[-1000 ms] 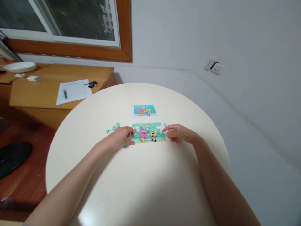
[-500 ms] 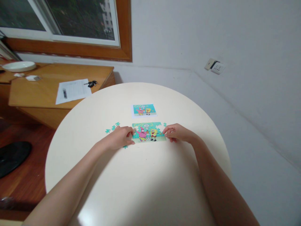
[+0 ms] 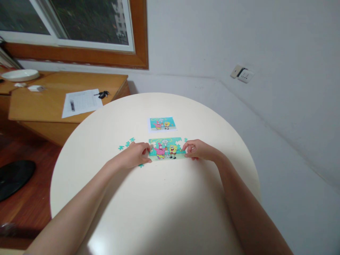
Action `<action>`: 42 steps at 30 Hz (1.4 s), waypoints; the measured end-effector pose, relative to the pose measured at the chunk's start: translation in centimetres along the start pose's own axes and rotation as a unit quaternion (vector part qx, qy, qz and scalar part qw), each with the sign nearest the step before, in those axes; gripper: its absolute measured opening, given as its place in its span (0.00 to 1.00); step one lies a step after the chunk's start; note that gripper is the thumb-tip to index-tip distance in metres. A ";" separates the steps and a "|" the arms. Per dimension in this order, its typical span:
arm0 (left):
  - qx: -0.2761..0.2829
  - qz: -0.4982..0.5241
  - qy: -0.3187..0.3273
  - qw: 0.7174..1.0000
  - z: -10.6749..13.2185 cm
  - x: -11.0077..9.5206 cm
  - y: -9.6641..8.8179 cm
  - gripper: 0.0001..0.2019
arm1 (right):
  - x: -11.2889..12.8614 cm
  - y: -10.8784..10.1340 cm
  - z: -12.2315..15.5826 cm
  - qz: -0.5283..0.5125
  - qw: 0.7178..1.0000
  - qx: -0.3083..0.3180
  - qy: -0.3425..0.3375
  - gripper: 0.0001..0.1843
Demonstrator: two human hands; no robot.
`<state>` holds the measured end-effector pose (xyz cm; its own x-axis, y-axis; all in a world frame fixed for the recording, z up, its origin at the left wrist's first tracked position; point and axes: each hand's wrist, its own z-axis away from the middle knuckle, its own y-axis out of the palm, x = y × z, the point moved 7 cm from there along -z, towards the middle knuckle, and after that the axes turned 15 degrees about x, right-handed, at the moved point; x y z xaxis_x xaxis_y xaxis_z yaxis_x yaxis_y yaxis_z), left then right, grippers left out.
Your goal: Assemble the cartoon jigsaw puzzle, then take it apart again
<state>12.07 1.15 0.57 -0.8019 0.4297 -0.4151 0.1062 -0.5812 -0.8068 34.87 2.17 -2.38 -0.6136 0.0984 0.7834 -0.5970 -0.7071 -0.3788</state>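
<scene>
Homelike room with window (image 3: 89, 21), wooden desk (image 3: 82, 80)

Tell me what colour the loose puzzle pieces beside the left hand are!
The loose puzzle pieces are bluish green, as the head view shows.

Your round white table (image 3: 159, 205), gapped jigsaw (image 3: 166, 148) before you, printed picture (image 3: 163, 124) beyond it, loose green pieces (image 3: 121, 147) either side

Pale grey-white wall (image 3: 191, 39) across the back and right, bearing a white rectangular socket plate (image 3: 245, 75). Upper left, white-framed glass window (image 3: 90, 21) in brown wooden casing (image 3: 141, 35). Below, yellow-brown wooden desk (image 3: 39, 106) behind round cream-white table (image 3: 154, 212); reddish-brown floor (image 3: 29, 212). Bright glare near left on the tabletop.
</scene>
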 end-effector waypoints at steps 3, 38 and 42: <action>0.003 -0.001 -0.002 1.000 0.0 -0.1 0.0 0.13 | 0.1 0.1 0.0 -0.001 1.000 0.010 -0.007 0.13; 0.007 0.030 0.021 0.999 -0.3 0.3 0.4 0.14 | -0.2 0.0 -0.1 0.004 1.000 0.017 -0.010 0.15; 0.004 0.030 0.026 0.999 -0.4 0.3 0.5 0.14 | -0.3 0.1 -0.2 0.003 1.000 0.017 -0.007 0.15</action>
<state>12.08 1.28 -0.08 -0.7632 0.4288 -0.4834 0.1481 -0.6121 -0.7768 34.91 2.24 -2.70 -0.6104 0.0843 0.7876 -0.5751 -0.7310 -0.3674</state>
